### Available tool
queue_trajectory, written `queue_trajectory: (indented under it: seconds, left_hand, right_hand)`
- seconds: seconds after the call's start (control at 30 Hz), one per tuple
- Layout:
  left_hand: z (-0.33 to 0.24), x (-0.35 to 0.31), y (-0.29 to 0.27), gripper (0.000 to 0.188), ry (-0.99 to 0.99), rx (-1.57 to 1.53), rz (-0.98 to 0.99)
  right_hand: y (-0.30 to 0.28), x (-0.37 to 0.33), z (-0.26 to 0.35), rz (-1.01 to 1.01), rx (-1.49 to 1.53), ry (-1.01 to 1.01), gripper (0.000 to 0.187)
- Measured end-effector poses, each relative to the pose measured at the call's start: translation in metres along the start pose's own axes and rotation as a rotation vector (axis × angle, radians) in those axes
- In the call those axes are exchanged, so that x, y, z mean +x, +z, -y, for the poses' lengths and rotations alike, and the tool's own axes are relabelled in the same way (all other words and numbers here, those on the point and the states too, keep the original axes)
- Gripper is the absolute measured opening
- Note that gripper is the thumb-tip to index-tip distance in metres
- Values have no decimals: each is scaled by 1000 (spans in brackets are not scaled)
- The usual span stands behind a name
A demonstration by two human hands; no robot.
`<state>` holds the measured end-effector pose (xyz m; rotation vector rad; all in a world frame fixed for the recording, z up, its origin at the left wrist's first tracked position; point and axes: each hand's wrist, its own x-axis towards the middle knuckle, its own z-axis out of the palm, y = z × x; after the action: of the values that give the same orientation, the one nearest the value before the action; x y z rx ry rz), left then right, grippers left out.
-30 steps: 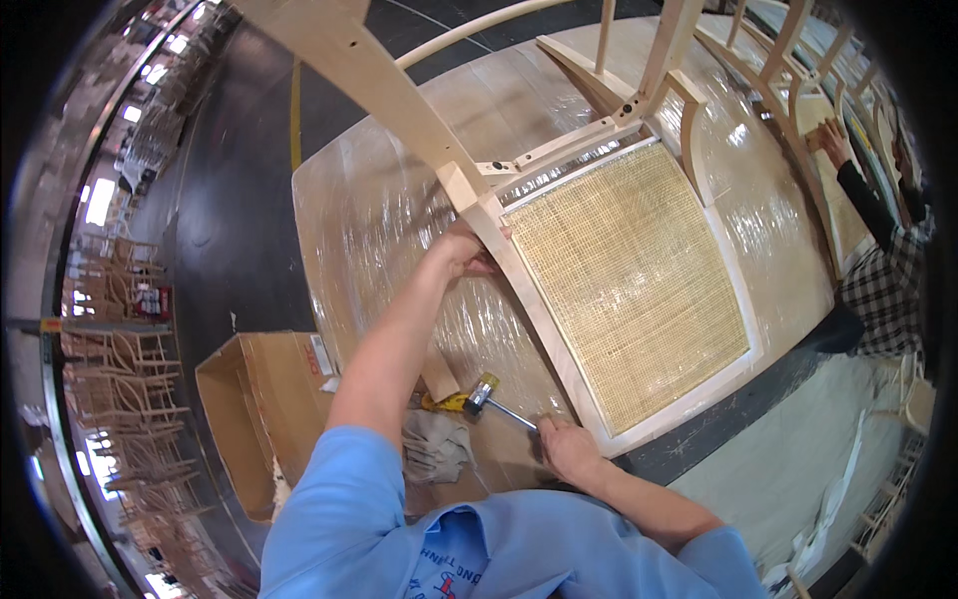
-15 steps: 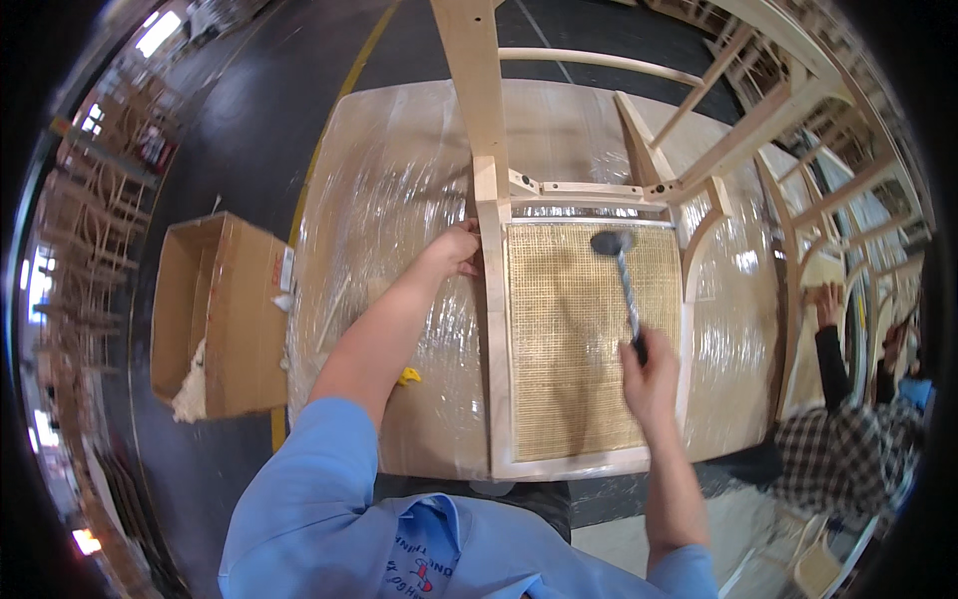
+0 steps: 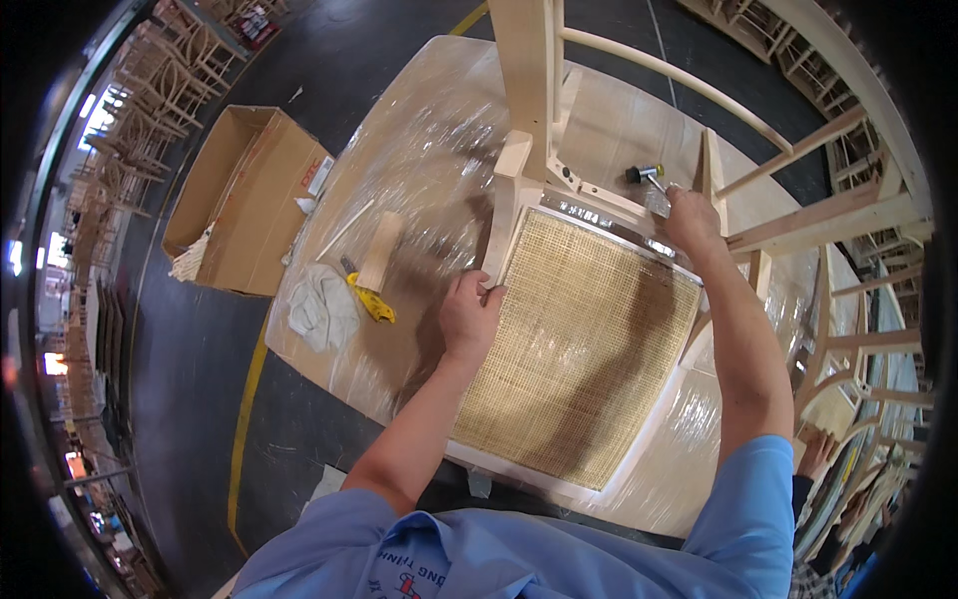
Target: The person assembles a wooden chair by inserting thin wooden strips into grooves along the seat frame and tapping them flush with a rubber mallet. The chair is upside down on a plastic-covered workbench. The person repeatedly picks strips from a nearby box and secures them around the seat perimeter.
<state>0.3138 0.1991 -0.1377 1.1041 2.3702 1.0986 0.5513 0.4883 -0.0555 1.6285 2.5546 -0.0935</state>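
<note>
A pale wooden chair frame lies on the table, its legs standing up. The woven cane panel, edged in white, fills the part nearest me. My left hand is closed on the frame's left side piece, thumb and fingers at the panel's edge. Beyond the cross rail, my right hand grips a mallet by its handle. The mallet's dark head points left, above the table; I cannot tell whether it touches anything. My fingers hide most of the handle.
Plastic film covers the table. At its left lie a white cloth, a yellow-handled tool and a wood block. A cardboard box stands left. Another person's hand is at the right, by more chair frames.
My right hand and the mallet have moved from over the cane panel to beyond the cross rail. The chair frame appears turned in view, and my left hand sits lower along its side.
</note>
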Motion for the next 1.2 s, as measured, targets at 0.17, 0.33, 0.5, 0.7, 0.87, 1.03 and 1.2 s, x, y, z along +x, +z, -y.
queue_trajectory:
  seconds: [0.17, 0.33, 0.5, 0.7, 0.87, 1.03, 1.2]
  left_hand:
    - [-2, -8, 7, 27, -15, 127, -118]
    - [-8, -11, 17, 24, 47, 142, -137]
    - [-10, -15, 20, 22, 43, 146, -155]
    - [-14, -17, 22, 21, 53, 117, -144]
    - [-18, -17, 33, 26, 191, 137, -269]
    - [-20, -10, 48, 28, 214, 105, -340]
    - [-17, -3, 52, 24, 222, 48, -375]
  right_hand:
    - [-1, 2, 51, -300, 203, -315, 25]
    - [23, 6, 110, -58, 671, -652, 29]
    - [32, 17, 132, 23, 642, -729, 29]
    - [43, 29, 125, 44, 648, -798, 23]
    - [40, 26, 130, 78, 681, -779, 17]
    - [40, 25, 128, 95, 817, -780, 16]
    - [47, 14, 138, 692, 1422, -271, 15]
